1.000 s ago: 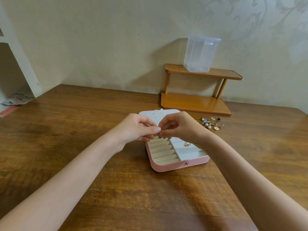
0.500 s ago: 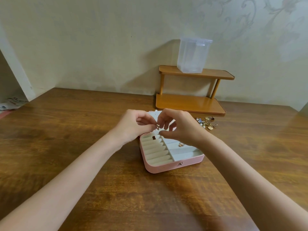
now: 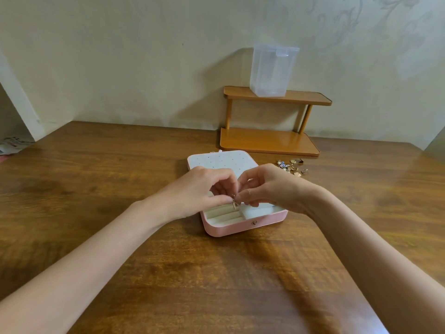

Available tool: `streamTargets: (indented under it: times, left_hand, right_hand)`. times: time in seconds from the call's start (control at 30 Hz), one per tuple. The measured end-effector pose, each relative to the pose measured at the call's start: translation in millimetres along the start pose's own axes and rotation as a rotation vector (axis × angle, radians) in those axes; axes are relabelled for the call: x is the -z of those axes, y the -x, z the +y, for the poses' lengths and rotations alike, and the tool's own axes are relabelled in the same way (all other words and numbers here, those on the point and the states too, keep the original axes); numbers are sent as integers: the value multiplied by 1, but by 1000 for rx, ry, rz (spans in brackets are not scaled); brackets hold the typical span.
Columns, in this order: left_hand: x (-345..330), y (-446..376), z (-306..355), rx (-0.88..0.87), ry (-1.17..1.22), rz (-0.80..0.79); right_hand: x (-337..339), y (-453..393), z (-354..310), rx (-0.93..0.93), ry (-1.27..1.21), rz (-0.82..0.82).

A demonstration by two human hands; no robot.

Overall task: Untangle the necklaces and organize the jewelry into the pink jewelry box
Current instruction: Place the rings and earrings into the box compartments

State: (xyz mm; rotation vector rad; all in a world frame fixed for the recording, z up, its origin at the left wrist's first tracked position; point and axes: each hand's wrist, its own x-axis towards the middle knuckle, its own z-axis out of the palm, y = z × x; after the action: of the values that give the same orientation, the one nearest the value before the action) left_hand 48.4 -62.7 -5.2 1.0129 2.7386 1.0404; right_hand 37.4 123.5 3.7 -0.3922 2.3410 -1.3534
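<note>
The pink jewelry box (image 3: 243,228) lies open on the wooden table, its white dotted lid (image 3: 216,161) folded back flat. Both hands hover over the box's cream ring rolls. My left hand (image 3: 199,191) and my right hand (image 3: 269,186) meet fingertip to fingertip and pinch a small gold earring (image 3: 234,204) that dangles between them. A loose pile of jewelry (image 3: 292,166) lies on the table to the right of the lid, behind my right hand. The box's right compartments are mostly hidden by my right hand.
A two-tier wooden shelf (image 3: 272,141) stands against the wall behind the box, with a clear plastic container (image 3: 273,71) on its top board. Papers (image 3: 14,144) lie beyond the table's far left edge.
Both hands have dropped lower over the box's front part, still joined at the fingertips. The small earring now hangs visibly between them. The view has shifted slightly.
</note>
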Motion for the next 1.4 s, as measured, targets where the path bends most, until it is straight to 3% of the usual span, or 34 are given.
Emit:
streamTargets:
  times: [0.17,0.6,1.07,1.2,1.3,1.37,1.4]
  left_hand:
    - [-14,3,-9,74,24,-64]
    - [-10,6,-18,114,-25,-62]
    - [-11,-13,-5,134,-286,-165]
    - [-4,-27,3,165,-378,-347]
    - [-2,-43,10,184,-449,-512]
    - [-1,-51,12,203,-466,-587]
    - [0,-54,12,210,-464,-610]
  right_hand:
    - [-16,-1,2,-101,187,71]
    - [-38,-7,-8,-59,583,181]
    - [-19,-3,1,-32,419,104]
    - [17,-6,3,-54,313,409]
    - [46,-19,16,-90,436,719]
    - [62,-34,31,-137,533,774]
    - [69,-42,39,-171,590,727]
